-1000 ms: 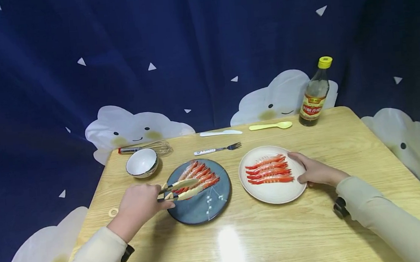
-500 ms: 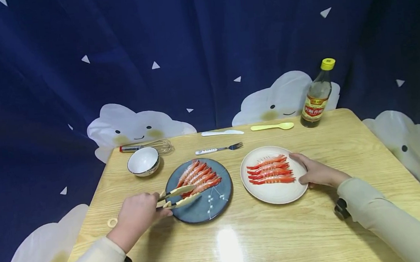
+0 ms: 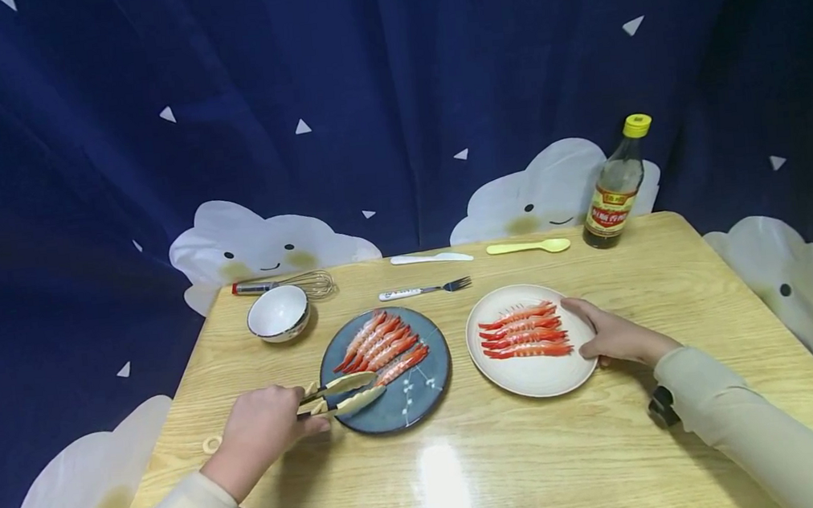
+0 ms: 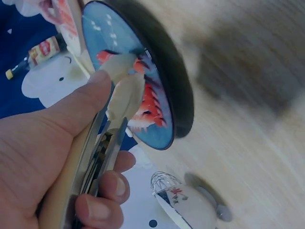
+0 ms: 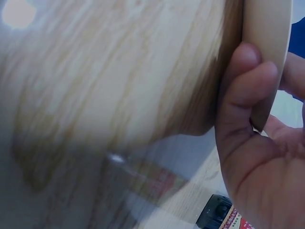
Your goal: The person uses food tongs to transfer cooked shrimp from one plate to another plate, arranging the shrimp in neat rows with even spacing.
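Observation:
My left hand (image 3: 262, 428) grips a pair of tongs (image 3: 360, 401) with cream tips. In the head view the tips stand a little apart over the near left part of a dark blue plate (image 3: 419, 402). On that plate several red shrimp (image 3: 385, 344) lie fanned side by side, the nearest one's end right by the tips. From the left wrist, the tips overlap the shrimp, partly hiding them. My right hand (image 3: 620, 336) holds the right rim of a white plate (image 3: 526, 381), thumb on top and fingers beneath. Several red shrimp (image 3: 525, 336) lie in a row on it.
A white bowl (image 3: 278, 312) and a whisk (image 3: 315, 283) are at the back left. A fork (image 3: 427, 289), white knife (image 3: 432, 258) and yellow spoon (image 3: 529, 247) lie behind the plates. A sauce bottle (image 3: 612, 200) stands back right. A small cream ring (image 3: 212, 444) lies at the left.
The tongs in my left hand have drawn back left and toward me, from over the shrimp to the blue plate's near left part. My right hand keeps its hold on the white plate.

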Demonstrator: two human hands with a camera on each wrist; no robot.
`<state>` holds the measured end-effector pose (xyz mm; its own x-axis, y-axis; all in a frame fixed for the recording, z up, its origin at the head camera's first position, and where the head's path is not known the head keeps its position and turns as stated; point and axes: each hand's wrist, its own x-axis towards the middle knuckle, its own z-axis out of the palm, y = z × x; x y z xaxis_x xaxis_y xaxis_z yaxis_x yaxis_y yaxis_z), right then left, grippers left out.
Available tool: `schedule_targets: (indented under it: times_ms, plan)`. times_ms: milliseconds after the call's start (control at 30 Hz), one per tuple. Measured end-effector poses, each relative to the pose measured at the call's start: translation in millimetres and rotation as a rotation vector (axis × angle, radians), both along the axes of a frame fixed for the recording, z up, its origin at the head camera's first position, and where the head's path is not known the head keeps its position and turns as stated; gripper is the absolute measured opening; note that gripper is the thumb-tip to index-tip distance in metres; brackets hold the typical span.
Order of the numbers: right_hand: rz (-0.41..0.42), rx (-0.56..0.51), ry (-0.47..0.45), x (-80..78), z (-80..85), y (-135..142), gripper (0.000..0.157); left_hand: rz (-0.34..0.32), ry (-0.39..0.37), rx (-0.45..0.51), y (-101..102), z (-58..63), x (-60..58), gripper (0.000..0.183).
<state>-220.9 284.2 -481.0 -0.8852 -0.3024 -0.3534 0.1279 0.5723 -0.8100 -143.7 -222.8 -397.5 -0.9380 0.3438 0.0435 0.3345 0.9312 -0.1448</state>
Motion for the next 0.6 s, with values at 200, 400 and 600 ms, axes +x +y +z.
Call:
schedule_targets:
  times_ms: [200, 400, 600]
  plan:
    - [0.001, -0.019, 0.001, 0.7, 0.4, -0.8, 0.092, -0.002, 0.023, 0.048, -4.6, -8.2, 3.1, 0.044]
    - [-0.004, -0.026, -0.003, 0.4, -0.5, -0.6, 0.091, -0.008, 0.070, 0.110, -12.1, -5.6, 4.2, 0.040]
    - [-0.011, -0.030, -0.010, 0.8, -0.5, 0.2, 0.091, -0.054, 0.098, 0.129, -11.6, 1.3, 2.6, 0.039]
